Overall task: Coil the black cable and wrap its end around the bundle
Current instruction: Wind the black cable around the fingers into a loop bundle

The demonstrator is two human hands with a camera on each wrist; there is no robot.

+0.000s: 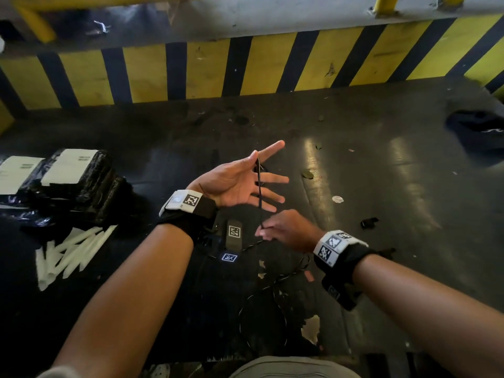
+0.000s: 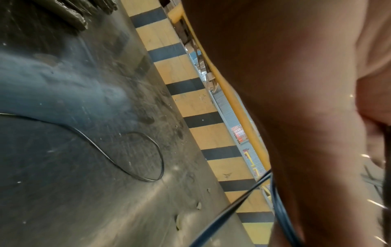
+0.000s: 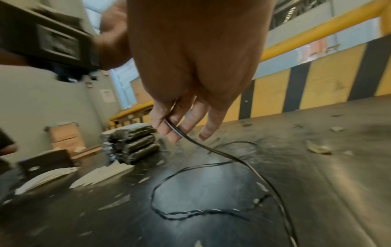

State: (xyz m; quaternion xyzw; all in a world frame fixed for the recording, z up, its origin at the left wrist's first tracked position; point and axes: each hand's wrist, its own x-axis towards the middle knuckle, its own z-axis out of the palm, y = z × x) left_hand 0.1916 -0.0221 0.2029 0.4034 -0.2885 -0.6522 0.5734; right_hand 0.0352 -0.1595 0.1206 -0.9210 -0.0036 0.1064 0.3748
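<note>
My left hand (image 1: 240,184) is held palm up above the dark table, fingers straight and spread. The thin black cable (image 1: 259,186) runs across those fingers from the thumb side down to my right hand (image 1: 283,230). In the left wrist view, cable strands (image 2: 277,208) pass round the hand. My right hand sits just below and pinches the cable (image 3: 232,160) between thumb and fingers (image 3: 180,127). The rest of the cable lies in loose loops (image 1: 272,290) on the table in front of me, partly twisted on itself.
Black wrapped packs with white labels (image 1: 79,175) are stacked at the left, with white strips (image 1: 71,249) fanned out near them. A small black marker block (image 1: 234,233) lies under my left wrist. A yellow-and-black striped barrier (image 1: 245,69) borders the far side. A dark object (image 1: 477,129) sits far right.
</note>
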